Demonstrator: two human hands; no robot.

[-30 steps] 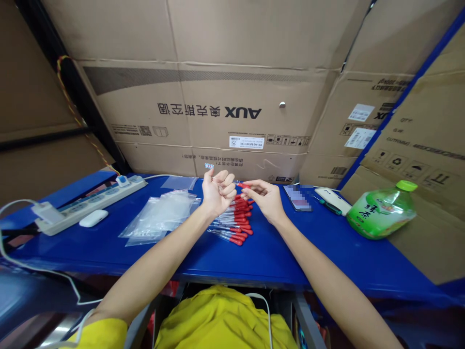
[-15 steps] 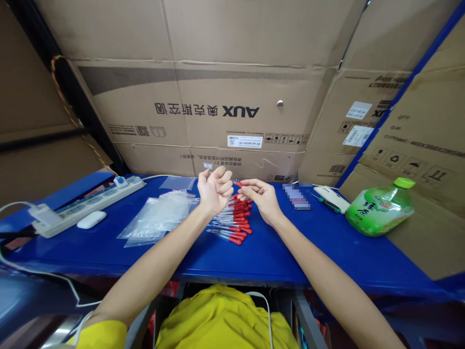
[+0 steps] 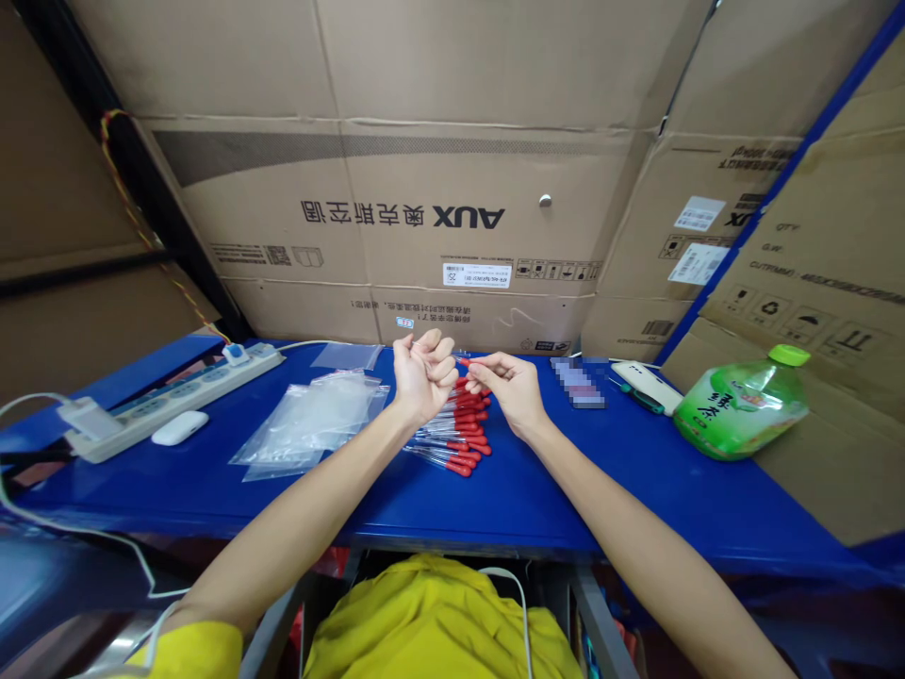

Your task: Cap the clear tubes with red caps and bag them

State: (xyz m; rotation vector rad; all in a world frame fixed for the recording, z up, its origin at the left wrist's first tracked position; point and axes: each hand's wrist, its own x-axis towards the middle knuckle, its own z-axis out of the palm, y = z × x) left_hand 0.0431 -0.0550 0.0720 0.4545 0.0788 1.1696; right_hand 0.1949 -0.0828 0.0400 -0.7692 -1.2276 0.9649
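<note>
Near the middle of the frame, the right hand (image 3: 510,387) pinches the red end of a slender tube (image 3: 465,361) between thumb and fingers, with that end pointing toward the right of the frame. Just beside it on the left, the left hand (image 3: 426,377) is turned palm side up with its fingers curled in; the rest of the tube is hidden around these fingers, so whether they grip it cannot be told. Directly below both hands, at the center of the frame, a pile of red-ended clear tubes (image 3: 467,424) lies on the blue table (image 3: 509,509), most red ends toward the right. Left of the pile, clear plastic bags (image 3: 311,424) lie overlapping, and another clear bag (image 3: 346,356) lies flat above them. At the left of the frame, a white power strip (image 3: 180,401) runs at a slant, with a small white case (image 3: 179,427) near its lower side. Right of the right hand lies a phone (image 3: 578,382), its screen blurred out; farther right, a green-handled tool (image 3: 647,402) lies against a white object (image 3: 647,382), near a green bottle (image 3: 742,405) that leans to the right. Printed cardboard (image 3: 424,170) fills the upper part of the frame.
</note>
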